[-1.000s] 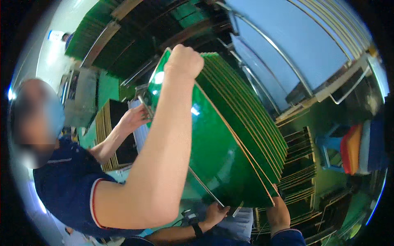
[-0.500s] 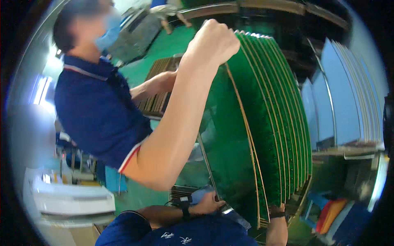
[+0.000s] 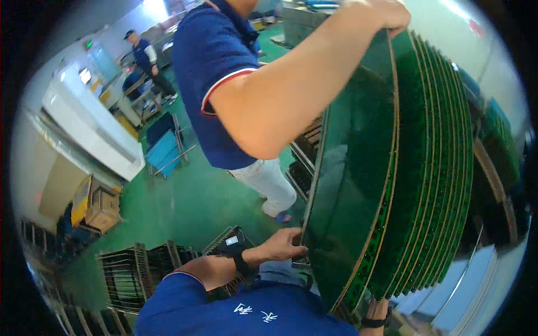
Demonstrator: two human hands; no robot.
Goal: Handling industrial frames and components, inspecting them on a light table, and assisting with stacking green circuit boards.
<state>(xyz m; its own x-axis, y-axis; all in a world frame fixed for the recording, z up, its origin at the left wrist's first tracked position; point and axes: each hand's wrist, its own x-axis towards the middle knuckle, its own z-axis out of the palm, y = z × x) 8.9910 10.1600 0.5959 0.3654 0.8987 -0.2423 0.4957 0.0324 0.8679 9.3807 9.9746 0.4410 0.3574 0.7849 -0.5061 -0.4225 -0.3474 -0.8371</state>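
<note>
A tall green panel (image 3: 353,168) with a thin tan edge stands in front of me. At its near left edge is my left hand (image 3: 283,245), closed on that edge with the thumb against the panel's face. My right hand (image 3: 376,309) is low at the near end of the panels, its fingers mostly hidden behind them. Several similar green panels (image 3: 434,168) stand upright in a row, close together, to the right of the front one. Across from me, a co-worker's hand (image 3: 386,14) grips the front panel's far upper edge.
The co-worker (image 3: 210,67) stands close on the left, arm reaching across. Dark slatted racks (image 3: 126,277) are at lower left, a blue cart (image 3: 165,148) beyond. Pale blue sheets (image 3: 459,285) lean at lower right. Another person (image 3: 147,61) is farther back.
My view has swung, so the panels now sit farther right and the room at left shows more. My left hand has risen from below to the front panel's edge.
</note>
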